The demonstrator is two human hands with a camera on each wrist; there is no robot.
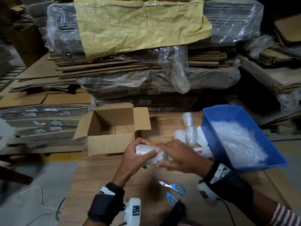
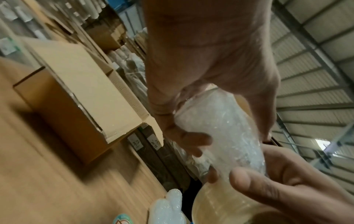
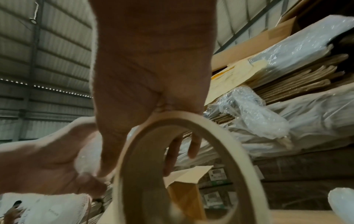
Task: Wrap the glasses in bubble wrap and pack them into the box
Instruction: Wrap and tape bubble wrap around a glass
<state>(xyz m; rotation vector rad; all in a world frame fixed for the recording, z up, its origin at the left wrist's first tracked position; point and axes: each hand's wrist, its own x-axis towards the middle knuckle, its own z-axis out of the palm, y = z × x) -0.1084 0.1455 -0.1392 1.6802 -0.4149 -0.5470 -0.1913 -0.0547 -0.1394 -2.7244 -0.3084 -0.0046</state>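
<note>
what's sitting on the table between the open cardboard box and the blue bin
In the head view, three bubble-wrapped glasses lie between the cardboard box and the blue bin, with white paper beside the bin.

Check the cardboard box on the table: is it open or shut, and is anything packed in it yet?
Open and empty. The cardboard box has its flaps folded outward, and the head view shows only its bare bottom inside.

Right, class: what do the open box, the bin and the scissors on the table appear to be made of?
Open box: plain brown corrugated cardboard, matte, with creased flaps.
Bin: blue plastic by its even colour and smooth moulded walls, with a slight sheen.
Scissors: shiny grey blades, probably steel; light blue handles, apparently plastic.
</note>
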